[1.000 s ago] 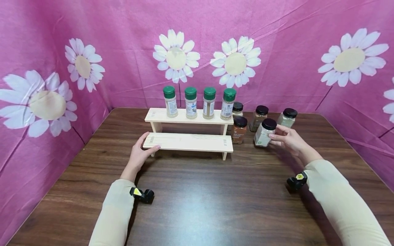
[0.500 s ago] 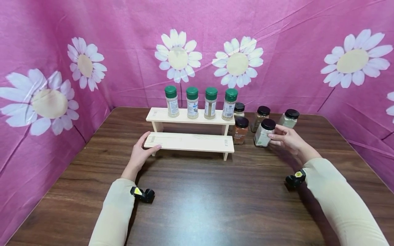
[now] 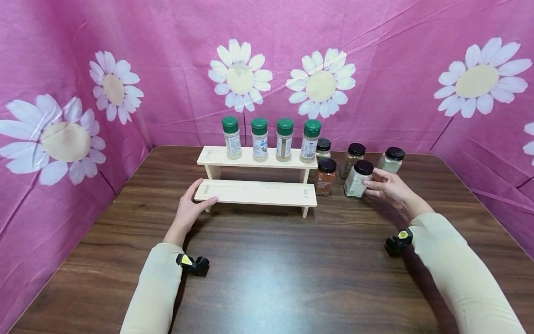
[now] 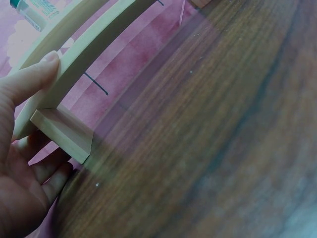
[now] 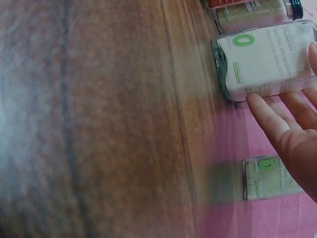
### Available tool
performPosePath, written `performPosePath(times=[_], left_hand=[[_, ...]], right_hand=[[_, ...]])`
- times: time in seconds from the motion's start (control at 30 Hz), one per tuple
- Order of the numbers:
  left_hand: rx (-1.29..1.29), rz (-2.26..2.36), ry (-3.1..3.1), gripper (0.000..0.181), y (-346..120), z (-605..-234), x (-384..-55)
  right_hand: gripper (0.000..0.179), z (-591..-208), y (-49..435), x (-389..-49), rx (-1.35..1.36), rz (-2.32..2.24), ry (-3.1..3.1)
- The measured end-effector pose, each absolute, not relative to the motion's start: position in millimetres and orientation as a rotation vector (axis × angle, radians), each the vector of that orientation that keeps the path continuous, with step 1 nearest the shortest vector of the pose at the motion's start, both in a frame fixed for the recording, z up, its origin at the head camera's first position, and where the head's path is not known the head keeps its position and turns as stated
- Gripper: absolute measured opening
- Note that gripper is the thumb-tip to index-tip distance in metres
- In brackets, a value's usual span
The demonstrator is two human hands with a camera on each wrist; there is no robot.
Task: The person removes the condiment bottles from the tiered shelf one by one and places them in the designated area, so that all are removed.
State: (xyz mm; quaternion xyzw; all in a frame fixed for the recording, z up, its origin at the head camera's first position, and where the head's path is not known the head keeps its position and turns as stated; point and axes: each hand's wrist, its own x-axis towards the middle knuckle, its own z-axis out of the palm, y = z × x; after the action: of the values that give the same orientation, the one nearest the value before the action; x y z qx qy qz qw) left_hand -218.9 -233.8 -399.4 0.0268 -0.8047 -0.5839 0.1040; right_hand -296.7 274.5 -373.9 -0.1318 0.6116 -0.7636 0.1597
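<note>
A two-tier wooden spice rack (image 3: 254, 192) stands on the table. My left hand (image 3: 189, 208) grips the left end of its lower shelf, with the thumb (image 4: 42, 74) over the front edge and the other fingers around the end. To the right of the rack, my right hand (image 3: 390, 188) holds a square glass spice jar (image 3: 356, 184) with a black lid and a white label. The jar is nearly upright; whether its base touches the table is hard to tell. Several green-capped spice bottles (image 3: 260, 146) stand in a row on the upper shelf.
An orange-red spice jar (image 3: 323, 181) stands close to the rack's right side. Behind it are more black-lidded jars, among them a brown one (image 3: 349, 164) and a pale green one (image 3: 388, 163). Pink flowered cloth (image 3: 275, 28) hangs around the brown wooden table (image 3: 283, 260).
My right wrist has shifted slightly left, and the jar in that hand has risen a tiny bit. The left hand keeps its hold on the rack.
</note>
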Motion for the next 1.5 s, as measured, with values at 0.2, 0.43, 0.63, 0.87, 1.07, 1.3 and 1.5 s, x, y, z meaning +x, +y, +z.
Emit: performPosePath(times=[0.2,0.43,0.63,0.87,1.07,1.3,1.5], left_hand=[[0.054,-1.749,-2.337,0.073,-233,-400,-219],[0.054,-1.751,-2.335,0.072,-233,-400,-219],[0.056,-1.750,-2.341,0.073,-233,-400,-218],[0.051,-1.751,-2.336,0.073,-233,-400,-218],[0.048,-1.744,-2.333,0.073,-233,-399,-218],[0.053,-1.742,-2.351,0.073,-232,-400,-218],[0.050,-1.743,-2.338,0.073,-233,-400,-218]], right_hand=[[0.037,-375,276,-297,-0.350,-2.210,1.700],[0.037,-374,275,-296,-0.380,-2.205,1.687],[0.040,-371,275,-294,-0.380,-2.207,1.690],[0.045,-357,278,-288,-0.372,-2.197,1.739],[0.041,-338,279,-285,-0.431,-2.119,1.892],[0.045,-317,278,-283,-0.436,-2.030,2.057],[0.035,-299,271,-288,-0.434,-2.044,2.057]])
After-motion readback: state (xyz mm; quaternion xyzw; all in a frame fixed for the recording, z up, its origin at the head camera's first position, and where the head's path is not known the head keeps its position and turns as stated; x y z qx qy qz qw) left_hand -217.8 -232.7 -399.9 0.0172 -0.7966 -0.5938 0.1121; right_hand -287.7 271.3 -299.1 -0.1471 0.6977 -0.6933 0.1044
